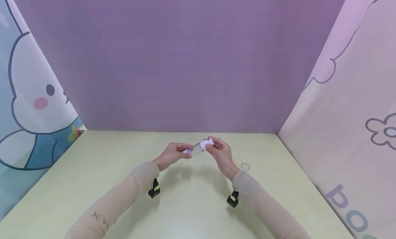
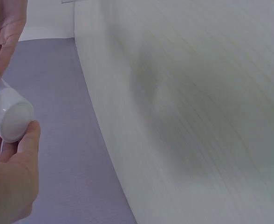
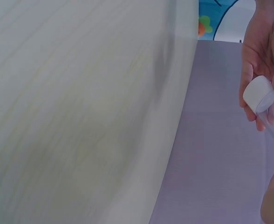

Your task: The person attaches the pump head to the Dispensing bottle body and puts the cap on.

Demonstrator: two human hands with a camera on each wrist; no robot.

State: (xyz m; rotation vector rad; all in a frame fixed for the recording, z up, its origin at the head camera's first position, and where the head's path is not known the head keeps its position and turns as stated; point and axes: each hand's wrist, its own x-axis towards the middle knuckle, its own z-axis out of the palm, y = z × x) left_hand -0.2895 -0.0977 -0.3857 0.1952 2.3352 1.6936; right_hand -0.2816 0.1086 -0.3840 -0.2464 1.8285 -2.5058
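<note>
Clear bottle, tilted, held between both hands

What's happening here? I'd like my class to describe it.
A person is holding a clear, cylindrical bottle with white ends above a pale yellow, wood-grained tabletop. The left hand grips one white end, while the right hand pinches the other. Near the right wrist, a round thing with a thin dark outline lies on the tabletop, too small to identify.
</note>
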